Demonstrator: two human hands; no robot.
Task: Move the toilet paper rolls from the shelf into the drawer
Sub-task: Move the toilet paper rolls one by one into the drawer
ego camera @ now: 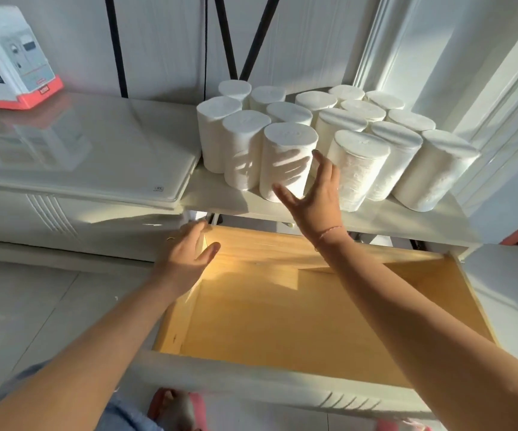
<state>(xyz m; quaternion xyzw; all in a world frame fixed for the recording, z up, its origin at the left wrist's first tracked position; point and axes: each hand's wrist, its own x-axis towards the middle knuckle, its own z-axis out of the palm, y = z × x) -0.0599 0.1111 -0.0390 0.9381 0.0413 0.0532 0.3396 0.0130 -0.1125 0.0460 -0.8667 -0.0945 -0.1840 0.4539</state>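
White coreless toilet paper rolls (329, 132) all stand upright on the white shelf (385, 217), packed in two clusters, neighbours touching. Left cluster six rolls, right cluster about nine. None in the drawer.

Front roll of the left cluster (285, 160) stands near the shelf's front edge, finger shadows falling across its face.

Right hand (313, 194) is up in front of that roll, fingers spread wide, palm toward it, grasping nothing. Fingertips sit in the gap between the two clusters; can't tell if any of them touch paper. Thin red string bracelet (329, 233) on the wrist.

Left hand (186, 256) is lower, open, fingers loosely extended, empty. It sits at the drawer's back-left corner, just below the shelf edge; contact with the wood not clear.

Pale wooden drawer (282, 321) with a white front panel (251, 377) is pulled out under the shelf, interior bare, sun patch on the back wall.

Left of the shelf: glossy white cabinet top (80, 150), adjoining the shelf. On its far left corner, a white and red toy vehicle (9, 57).

Behind the rolls: white wall, black metal struts (226, 42) crossing.

Bottom edge: pink slippers (189, 409) on a grey tiled floor (18, 306), blue denim (121, 415).
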